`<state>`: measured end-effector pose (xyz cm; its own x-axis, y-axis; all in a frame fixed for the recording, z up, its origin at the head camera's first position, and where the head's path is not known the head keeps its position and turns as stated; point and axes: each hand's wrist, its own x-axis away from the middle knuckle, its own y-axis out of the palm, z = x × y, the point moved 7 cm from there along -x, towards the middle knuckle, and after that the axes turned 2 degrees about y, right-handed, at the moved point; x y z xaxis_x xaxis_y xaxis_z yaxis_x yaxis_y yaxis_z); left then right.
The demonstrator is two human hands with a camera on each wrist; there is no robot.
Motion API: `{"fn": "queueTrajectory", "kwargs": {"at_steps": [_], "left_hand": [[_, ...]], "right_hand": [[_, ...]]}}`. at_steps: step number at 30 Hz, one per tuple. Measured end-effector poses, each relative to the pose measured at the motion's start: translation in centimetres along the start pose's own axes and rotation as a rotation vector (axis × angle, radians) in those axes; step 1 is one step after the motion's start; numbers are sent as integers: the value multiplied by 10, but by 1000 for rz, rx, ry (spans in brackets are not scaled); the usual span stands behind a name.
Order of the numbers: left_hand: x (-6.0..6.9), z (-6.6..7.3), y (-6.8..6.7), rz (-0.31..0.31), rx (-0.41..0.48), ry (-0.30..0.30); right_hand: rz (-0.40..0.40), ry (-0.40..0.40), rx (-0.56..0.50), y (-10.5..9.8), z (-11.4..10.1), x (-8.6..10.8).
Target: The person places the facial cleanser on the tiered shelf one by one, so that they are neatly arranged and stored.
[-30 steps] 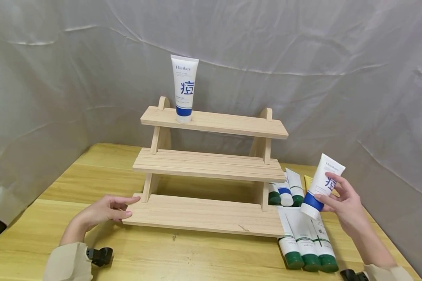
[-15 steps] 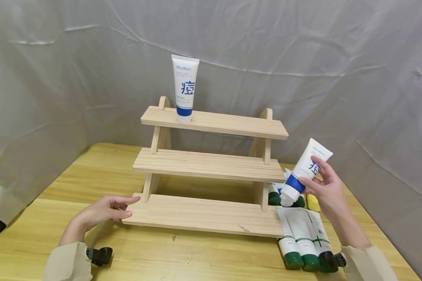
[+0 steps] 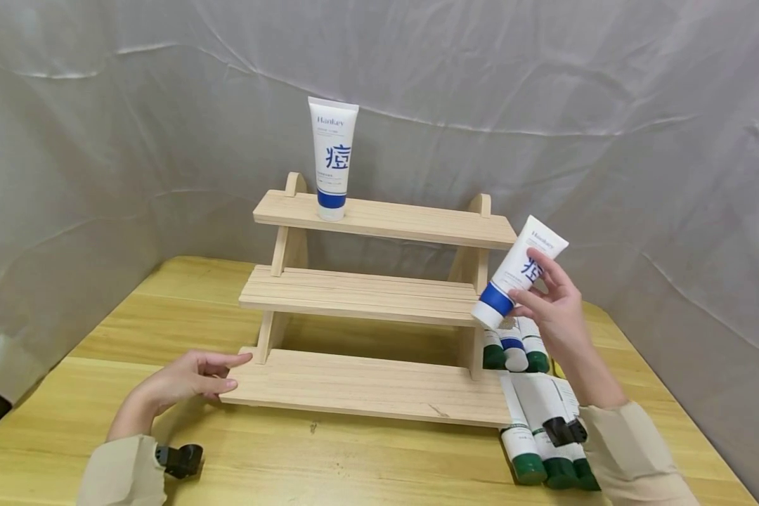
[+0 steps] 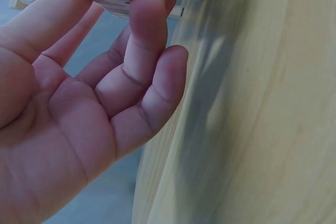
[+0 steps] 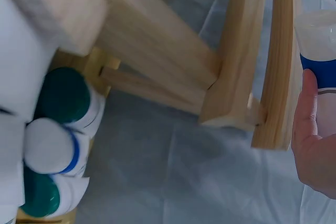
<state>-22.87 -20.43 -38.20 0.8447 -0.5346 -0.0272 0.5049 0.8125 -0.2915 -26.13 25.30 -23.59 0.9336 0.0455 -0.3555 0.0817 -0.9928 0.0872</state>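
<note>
Three stepped shelves make up a pale wooden stand (image 3: 478, 344) on the table (image 3: 341, 460). At its left end, the person's left hand (image 3: 186, 374) grips the lowest shelf (image 3: 367, 385), thumb and fingers closing on the edge of the board; the left wrist view shows the other fingers loosely bent beside it. On the opposite side, the right hand (image 3: 553, 302) pinches a blue-banded tube (image 3: 514, 273) between thumb and fingers, holding it in the air. This tube leans, its white cap low and toward the stand, its flat end up and to the right. In the head view the cap overlaps the right end of the middle shelf (image 3: 367, 294); whether the two touch cannot be told.

A matching standing tube (image 3: 332, 158) is upright, cap down, near the left end of the top shelf (image 3: 411, 221). Beneath the right forearm, three front tubes (image 3: 521, 444) with green caps lie side by side, partly covered by the sleeve (image 3: 632, 450) and a black wrist camera (image 3: 563, 431). Behind them lies another row: a white-capped tube (image 5: 50, 145) between two green-capped ones. Something yellow (image 3: 558, 370) shows just beside that row. Creased grey cloth (image 3: 430, 70) hangs behind everything.
</note>
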Motion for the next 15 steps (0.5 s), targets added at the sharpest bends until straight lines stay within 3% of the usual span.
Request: {"fn": "queueTrajectory", "kwargs": {"at_steps": [7, 15], "left_hand": [[0, -1, 0, -7, 7, 2], [0, -1, 0, -7, 5, 5]], "right_hand": [[-11, -49, -47, 22, -1, -16], [34, -94, -46, 41, -8, -32]]}}
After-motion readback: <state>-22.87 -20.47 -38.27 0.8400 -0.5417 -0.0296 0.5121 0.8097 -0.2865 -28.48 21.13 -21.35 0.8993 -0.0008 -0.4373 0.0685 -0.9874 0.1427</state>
